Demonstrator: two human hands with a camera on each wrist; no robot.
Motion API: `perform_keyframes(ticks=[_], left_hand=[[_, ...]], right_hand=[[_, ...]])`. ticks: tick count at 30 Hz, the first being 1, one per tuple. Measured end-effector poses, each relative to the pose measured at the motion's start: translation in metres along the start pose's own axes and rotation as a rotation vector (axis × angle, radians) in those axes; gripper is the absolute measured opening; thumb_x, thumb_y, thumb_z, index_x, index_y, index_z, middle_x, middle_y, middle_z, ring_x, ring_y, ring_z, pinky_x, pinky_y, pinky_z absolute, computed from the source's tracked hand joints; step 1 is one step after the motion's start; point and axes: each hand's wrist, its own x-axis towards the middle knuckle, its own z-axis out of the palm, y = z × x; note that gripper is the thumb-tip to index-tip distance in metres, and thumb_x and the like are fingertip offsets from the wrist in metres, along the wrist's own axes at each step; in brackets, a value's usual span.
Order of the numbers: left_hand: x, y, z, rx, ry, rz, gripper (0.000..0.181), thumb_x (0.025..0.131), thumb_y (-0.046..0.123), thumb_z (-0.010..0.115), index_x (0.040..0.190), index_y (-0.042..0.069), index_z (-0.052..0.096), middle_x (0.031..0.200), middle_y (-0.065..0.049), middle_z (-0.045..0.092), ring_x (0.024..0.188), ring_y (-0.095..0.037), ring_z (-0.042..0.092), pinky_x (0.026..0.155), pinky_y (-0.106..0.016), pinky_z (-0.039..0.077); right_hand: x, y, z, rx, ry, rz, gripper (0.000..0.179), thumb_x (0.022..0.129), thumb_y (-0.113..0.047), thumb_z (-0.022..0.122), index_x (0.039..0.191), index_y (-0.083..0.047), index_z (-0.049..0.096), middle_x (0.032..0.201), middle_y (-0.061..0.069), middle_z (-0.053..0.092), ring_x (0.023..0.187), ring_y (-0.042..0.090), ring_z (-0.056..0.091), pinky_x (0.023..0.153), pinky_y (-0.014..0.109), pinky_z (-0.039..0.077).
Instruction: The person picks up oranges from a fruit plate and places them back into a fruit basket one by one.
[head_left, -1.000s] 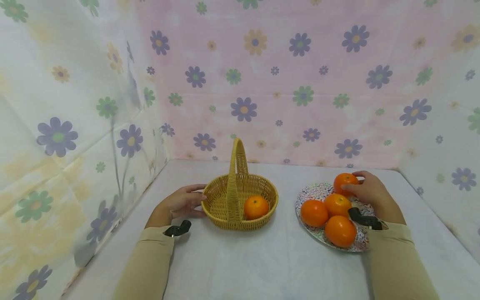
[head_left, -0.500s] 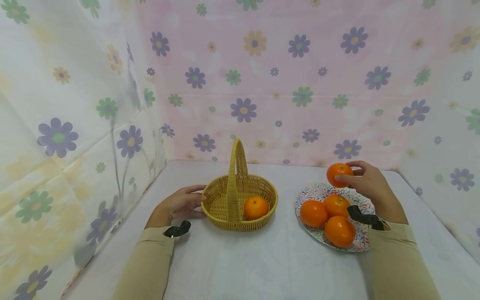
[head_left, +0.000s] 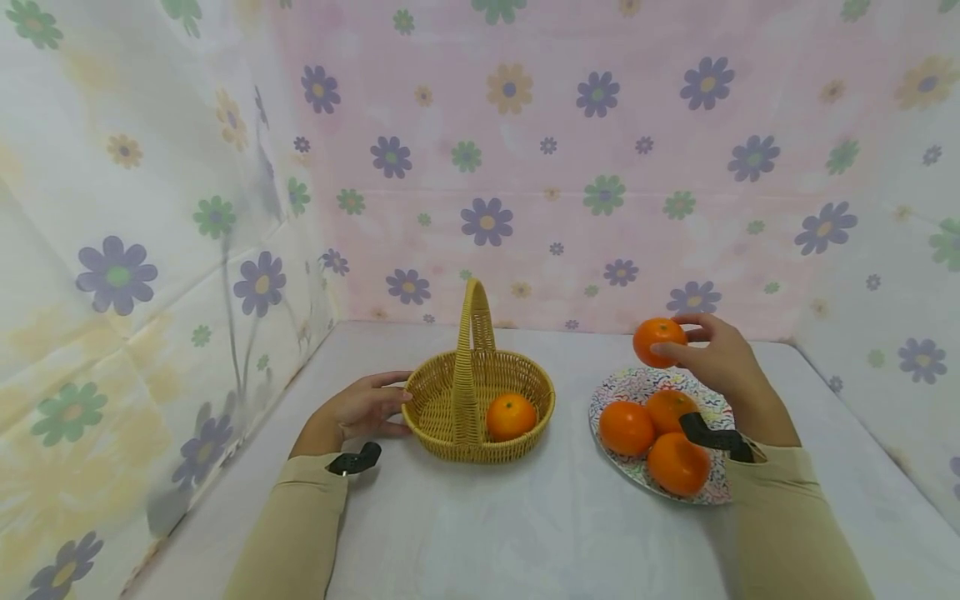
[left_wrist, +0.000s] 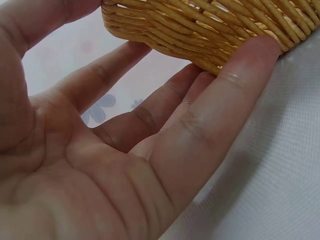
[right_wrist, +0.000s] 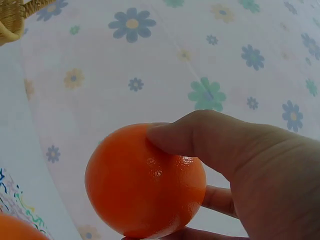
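In the head view, my right hand [head_left: 716, 354] holds an orange [head_left: 657, 342] above the far part of the speckled plate [head_left: 618, 385]. In the right wrist view, the thumb presses one side of this glossy orange [right_wrist: 142, 182], with fingers behind and below it. Three more oranges [head_left: 678, 463] sit together on the plate. My left hand [head_left: 367, 406] rests against the left end of a yellow wicker basket [head_left: 437, 442], fingers spread and lightly bent. The left wrist view shows fingertips touching the woven wall [left_wrist: 185, 30]. One orange [head_left: 512, 417] lies inside the basket, right of its tall handle [head_left: 465, 383].
Both things stand on a white cloth-covered table [head_left: 525, 533], the basket left of the plate with a gap between. A pink flowered backdrop [head_left: 525, 183] rises behind, and a pale flowered sheet [head_left: 150, 375] hangs at the left. Black wrist mounts [head_left: 356, 460] stick out at both sleeves.
My right hand has lifted one orange off the back of the plate and moved it up and to the left. The left hand and the basket stay in place.
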Motion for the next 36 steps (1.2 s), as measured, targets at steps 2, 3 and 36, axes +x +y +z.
perform_keyframes(ticks=[2, 3, 36], left_hand=[[-0.001, 0.0, -0.001, -0.007, -0.005, -0.005, 0.065, 0.1, 0.01, 0.065, 0.159, 0.01, 0.038, 0.142, -0.009, 0.061, 0.121, -0.024, 0.065, 0.097, -0.061, 0.057], [-0.001, 0.0, -0.001, -0.011, -0.009, -0.005, 0.065, 0.1, 0.01, 0.065, 0.159, 0.01, 0.038, 0.143, -0.009, 0.06, 0.121, -0.024, 0.065, 0.098, -0.06, 0.056], [-0.002, -0.002, -0.001, 0.042, 0.002, 0.0, 0.064, 0.101, 0.016, 0.066, 0.16, 0.012, 0.039, 0.154, -0.011, 0.052, 0.125, -0.023, 0.064, 0.098, -0.058, 0.057]], right_hand=[[0.0, -0.004, 0.004, -0.016, -0.011, -0.012, 0.09, 0.088, -0.063, 0.073, 0.156, -0.016, 0.039, 0.148, 0.027, 0.048, 0.117, 0.041, 0.059, 0.093, 0.061, 0.055], [0.0, -0.006, 0.007, -0.021, -0.017, -0.021, 0.088, 0.088, -0.062, 0.073, 0.155, -0.016, 0.04, 0.148, 0.027, 0.048, 0.118, 0.042, 0.059, 0.092, 0.061, 0.055], [0.006, -0.067, 0.089, -0.052, -0.098, -0.188, 0.065, 0.086, -0.049, 0.08, 0.142, -0.026, 0.055, 0.135, 0.015, 0.062, 0.109, 0.035, 0.062, 0.079, 0.04, 0.059]])
